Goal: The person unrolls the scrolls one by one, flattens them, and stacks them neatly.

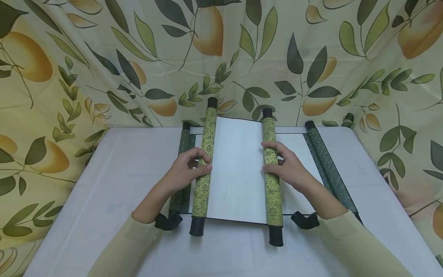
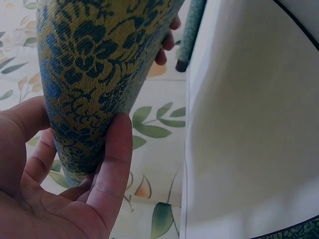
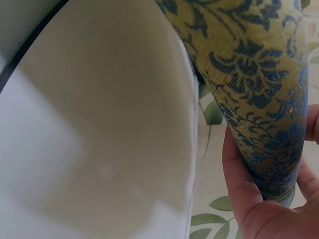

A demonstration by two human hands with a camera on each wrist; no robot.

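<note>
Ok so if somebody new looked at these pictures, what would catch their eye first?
Probably the yellow patterned scroll mid-picture, its white sheet open between two rollers, one in the left hand and one in the right hand. Partly hidden by it, a green scroll lies open on the white table. Behind, a bold fruit-and-leaf cloth fills the top of the head view.

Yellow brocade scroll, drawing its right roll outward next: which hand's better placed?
Probably the right hand: it holds the right brocade roll, while the left hand holds the left brocade roll.
</note>
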